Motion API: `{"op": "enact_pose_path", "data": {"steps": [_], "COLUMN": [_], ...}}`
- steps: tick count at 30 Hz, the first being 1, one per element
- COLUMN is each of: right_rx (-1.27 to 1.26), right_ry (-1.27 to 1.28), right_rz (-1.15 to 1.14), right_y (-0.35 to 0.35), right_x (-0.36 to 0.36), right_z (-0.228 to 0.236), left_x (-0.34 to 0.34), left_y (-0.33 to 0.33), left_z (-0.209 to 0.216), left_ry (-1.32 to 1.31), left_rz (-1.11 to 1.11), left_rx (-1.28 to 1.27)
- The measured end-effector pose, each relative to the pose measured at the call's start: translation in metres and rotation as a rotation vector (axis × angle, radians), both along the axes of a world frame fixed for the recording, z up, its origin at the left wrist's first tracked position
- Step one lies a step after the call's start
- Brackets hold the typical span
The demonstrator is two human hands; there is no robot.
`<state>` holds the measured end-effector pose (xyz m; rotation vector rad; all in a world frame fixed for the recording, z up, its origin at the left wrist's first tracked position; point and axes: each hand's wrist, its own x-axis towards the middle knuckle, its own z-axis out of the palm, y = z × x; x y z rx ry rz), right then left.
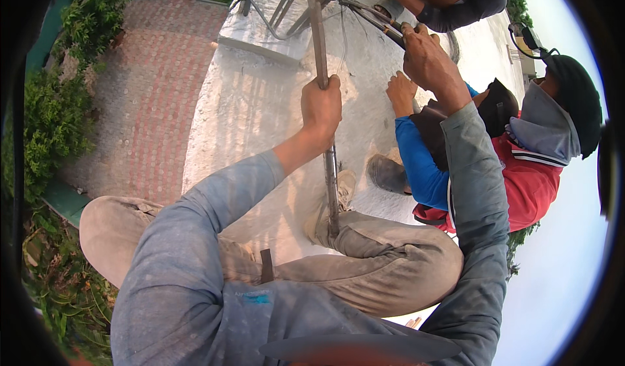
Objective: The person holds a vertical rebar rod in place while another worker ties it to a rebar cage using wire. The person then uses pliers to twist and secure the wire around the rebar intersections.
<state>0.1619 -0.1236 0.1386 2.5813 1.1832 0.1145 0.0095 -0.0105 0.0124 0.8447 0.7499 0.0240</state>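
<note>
My left hand point(321, 111) is wrapped round a long, worn metal bar point(318, 40). The bar runs from the steel rods at the top down to beside my bent leg. My right hand point(430, 60), farther right, is closed round the dark handles of a long plier-like tool point(374, 17). The tool's far end meets the bundle of dark steel rods point(286, 4); its jaws are too small to make out. A bent steel loop point(257, 14) and a thin wire point(343, 34) are at the rods. The rods rise by a pale concrete block point(260, 47).
A co-worker in a red vest point(530, 193) and blue sleeves sits close on my right. Another person in a dark sleeve point(465, 8) reaches toward the rods. I sit on a whitish ledge point(260, 131); its left edge overlooks paving point(150, 105) and shrubs point(52, 115) below.
</note>
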Motion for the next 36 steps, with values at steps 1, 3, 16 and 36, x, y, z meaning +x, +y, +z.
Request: {"op": "enact_pose_path", "data": {"steps": [1, 3, 16, 36], "right_rx": [-0.025, -0.119, -0.004, 1.429], "right_ry": [-0.021, 0.029, 0.485, 2.074], "right_rz": [0.008, -0.078, -0.267, -1.040], "right_y": [0.001, 0.003, 0.007, 0.075], "right_x": [0.003, 0.008, 0.009, -0.086], "right_z": [0.001, 0.005, 0.010, -0.027], "left_x": [0.001, 0.001, 0.003, -0.003], "left_y": [0.000, -0.001, -0.002, -0.007], "left_z": [0.000, 0.000, -0.002, -0.035], "left_ry": [0.002, 0.009, 0.012, -0.252], "left_rz": [0.000, -0.003, 0.024, -0.005], "left_rx": [0.012, 0.009, -0.033, -0.122]}}
